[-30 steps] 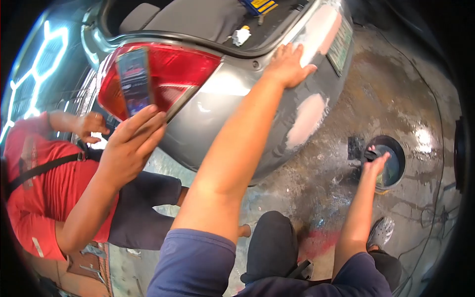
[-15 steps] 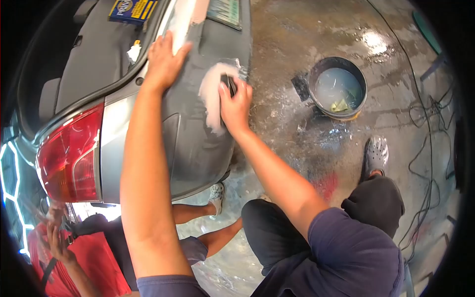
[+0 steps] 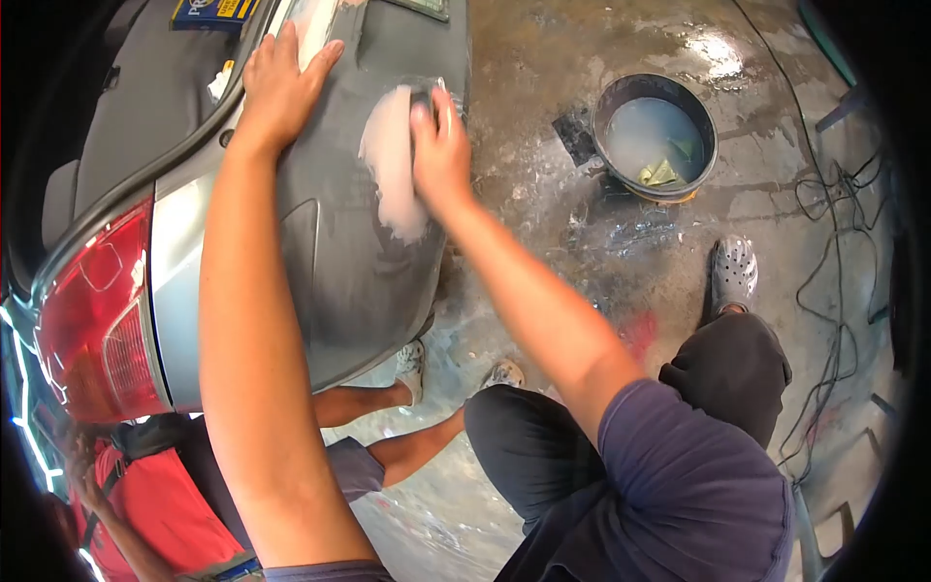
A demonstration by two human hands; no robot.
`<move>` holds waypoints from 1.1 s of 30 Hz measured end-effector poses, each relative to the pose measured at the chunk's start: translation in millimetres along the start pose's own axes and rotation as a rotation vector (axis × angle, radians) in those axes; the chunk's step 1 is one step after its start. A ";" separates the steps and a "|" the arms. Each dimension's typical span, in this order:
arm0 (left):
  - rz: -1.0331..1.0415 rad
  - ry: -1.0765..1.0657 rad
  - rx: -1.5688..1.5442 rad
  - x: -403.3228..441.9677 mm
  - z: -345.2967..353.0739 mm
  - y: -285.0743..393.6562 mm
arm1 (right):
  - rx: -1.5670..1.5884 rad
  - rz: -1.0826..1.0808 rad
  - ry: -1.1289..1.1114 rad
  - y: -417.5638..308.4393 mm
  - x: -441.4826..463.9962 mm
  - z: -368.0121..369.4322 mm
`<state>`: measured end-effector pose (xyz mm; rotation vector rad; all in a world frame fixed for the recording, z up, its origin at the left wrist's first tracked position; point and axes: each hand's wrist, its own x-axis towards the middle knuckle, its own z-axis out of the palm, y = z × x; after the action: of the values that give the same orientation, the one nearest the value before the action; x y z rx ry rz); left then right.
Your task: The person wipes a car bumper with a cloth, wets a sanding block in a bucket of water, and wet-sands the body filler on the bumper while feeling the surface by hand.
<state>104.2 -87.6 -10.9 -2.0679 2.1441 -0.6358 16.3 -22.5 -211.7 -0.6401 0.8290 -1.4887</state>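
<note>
My left hand lies spread, palm down, on the rear edge of a grey car, beside the pale patch near the trunk opening. My right hand is closed around a dark block, pressed to the grey bumper at the right side of a pinkish filler patch. The block is mostly hidden by my fingers. At the left, the red tail light sits below the open trunk.
A black bucket of cloudy water with a yellowish-green piece stands on the wet floor. Cables trail at the right. A co-worker in a red shirt is at lower left. A blue-yellow box lies in the trunk.
My right hand has come from the bucket to the bumper with the dark block, then moved slightly along the patch. My left hand stays on the car. The view has turned, shifting the car leftward.
</note>
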 end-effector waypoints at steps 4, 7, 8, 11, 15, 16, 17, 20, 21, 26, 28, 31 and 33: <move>0.033 0.018 0.046 2.1 2.6 -3.2 | -0.079 -0.097 -0.024 7.0 10.6 -2.8; 0.029 -0.040 -0.021 4.8 0.4 -6.4 | 0.107 -0.072 -0.077 5.7 -105.3 -6.4; 0.027 -0.038 -0.030 6.1 2.4 -5.6 | -0.057 -0.151 -0.138 -0.9 -121.4 -15.0; 0.021 -0.034 -0.028 2.7 2.6 -10.4 | 0.059 -0.074 -0.045 1.4 -64.7 -6.8; 0.029 -0.033 -0.023 2.9 5.3 -7.4 | -0.029 -0.010 -0.003 11.1 16.8 -4.1; 0.020 -0.026 -0.025 4.8 2.8 -7.8 | -0.033 -0.041 -0.008 12.5 20.9 -1.3; 0.041 -0.033 -0.008 6.2 3.1 -12.5 | 0.024 -0.051 -0.022 4.4 -7.4 -4.8; 0.074 -0.049 0.012 8.7 9.3 -17.1 | -0.039 -0.091 -0.023 15.1 -110.3 -12.6; 0.062 -0.043 0.003 7.6 7.6 -14.3 | -0.025 -0.085 -0.013 14.7 -113.6 -12.8; 0.021 -0.028 -0.042 1.6 0.2 -3.2 | -0.036 -0.011 0.021 21.8 -10.1 -7.3; 0.027 -0.024 -0.032 3.1 0.1 -4.0 | -0.055 0.019 0.021 14.7 12.9 -8.3; 0.019 -0.023 -0.022 2.9 -0.7 -2.5 | 0.020 -0.039 -0.025 17.5 -68.1 -14.2; 0.022 -0.013 -0.027 1.9 -2.0 -0.9 | -0.026 -0.052 -0.032 14.8 -118.1 -18.9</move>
<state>104.3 -89.0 -8.4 -2.0525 2.1774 -0.5922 20.9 97.2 -224.9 -0.7080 0.8138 -1.5122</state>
